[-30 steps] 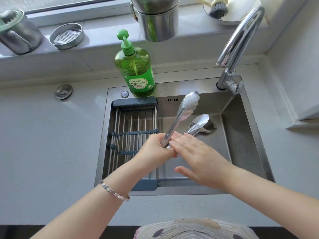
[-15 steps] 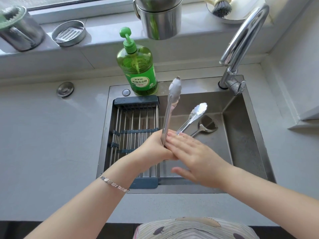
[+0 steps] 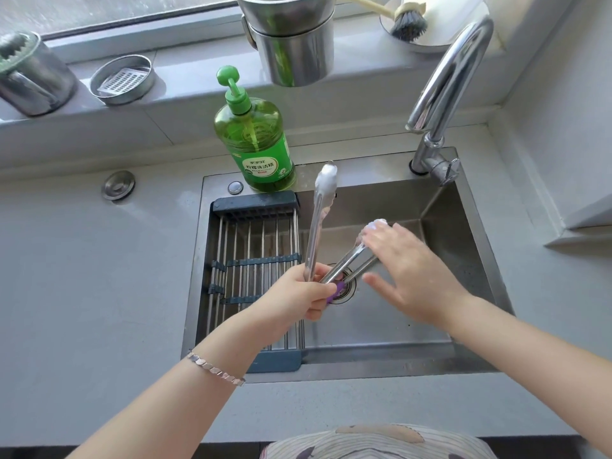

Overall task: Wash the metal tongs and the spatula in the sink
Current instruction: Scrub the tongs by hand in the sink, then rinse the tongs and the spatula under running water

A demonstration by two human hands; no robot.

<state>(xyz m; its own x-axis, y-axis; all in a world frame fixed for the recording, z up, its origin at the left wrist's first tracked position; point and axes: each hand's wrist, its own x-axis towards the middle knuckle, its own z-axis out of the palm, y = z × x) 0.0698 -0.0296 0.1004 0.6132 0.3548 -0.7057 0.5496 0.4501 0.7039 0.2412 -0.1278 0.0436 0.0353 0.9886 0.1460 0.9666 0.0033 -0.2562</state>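
The metal tongs [image 3: 317, 226] are spread wide over the steel sink [image 3: 463, 260]. My left hand [image 3: 298, 298] grips them at the hinge end, where a purple tab shows. One arm points up towards the soap bottle. The other arm runs right, under my right hand [image 3: 410, 270], whose fingers lie over its tip with some white foam on them and the thumb held apart. The spatula is out of sight, hidden by my right hand.
A roll-up drying rack [image 3: 251, 260] covers the sink's left part. A green soap bottle [image 3: 255, 140] stands behind it, and the faucet [image 3: 443, 84] rises at the back right. Metal cups [image 3: 294, 51], a small tin [image 3: 122, 79] and a dish brush [image 3: 407, 24] sit on the sill.
My right hand has slid from the hinge end out along the lower arm to its tip. The utensil lying in the sink is now covered by that hand.
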